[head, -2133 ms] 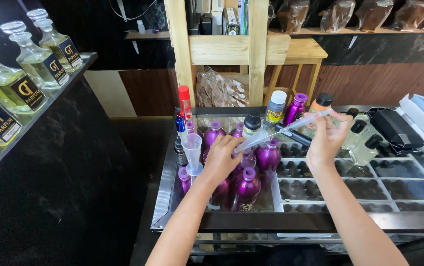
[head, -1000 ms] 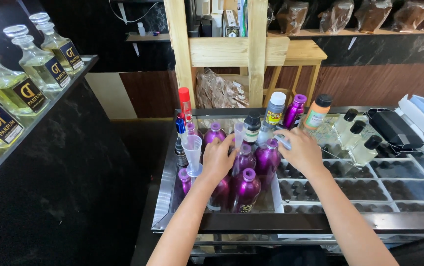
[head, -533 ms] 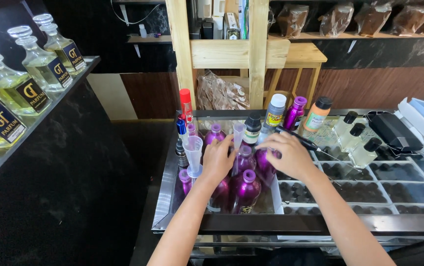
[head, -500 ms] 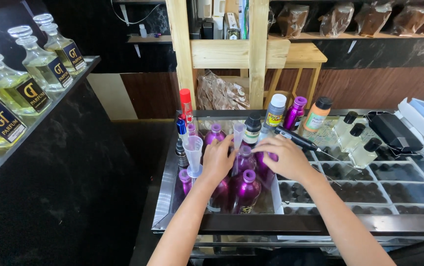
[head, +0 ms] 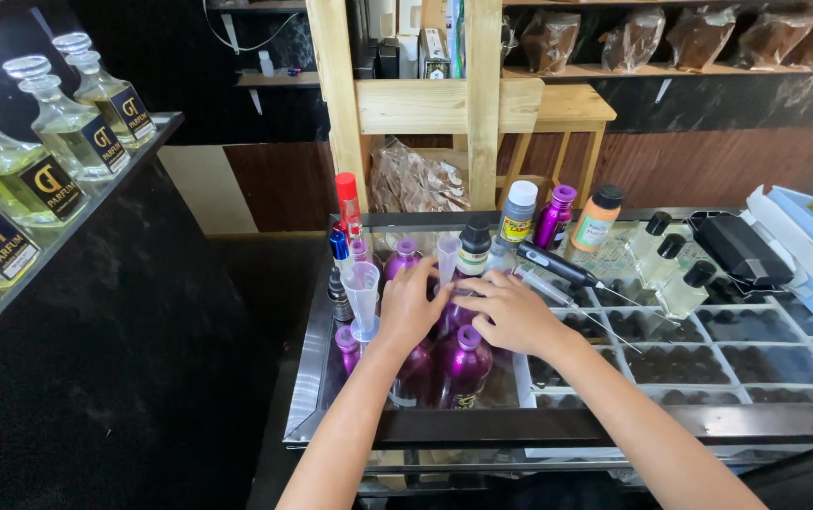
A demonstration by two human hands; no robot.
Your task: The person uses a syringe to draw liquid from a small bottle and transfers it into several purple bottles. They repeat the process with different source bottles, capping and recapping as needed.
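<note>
Several shiny purple bottles stand in a metal tray (head: pixel 307 378) in front of me. My left hand (head: pixel 411 304) wraps around one purple bottle (head: pixel 448 317) in the middle of the group. My right hand (head: pixel 515 314) meets it from the right, fingertips at that bottle's top. Another purple bottle (head: pixel 468 364) stands just in front of both hands. A clear syringe (head: pixel 544 284) lies on the glass top right behind my right hand, beside a black pen-like tool (head: pixel 558 266). A clear plastic measuring cup (head: pixel 364 286) stands left of my left hand.
Behind the hands stand a black-capped bottle (head: pixel 474 247), a grey-capped bottle (head: pixel 518 212), a purple bottle (head: pixel 553 215) and an orange bottle (head: pixel 598 218). Clear spray bottles (head: pixel 671 266) and a black case (head: pixel 742 250) sit right. Glass perfume bottles (head: pixel 19 179) line the left shelf. A wooden frame (head: pixel 406 104) rises behind.
My right hand came down from holding the syringe up at the right, left it on the glass top, and moved left onto the purple bottle. My left hand stayed on the bottles.
</note>
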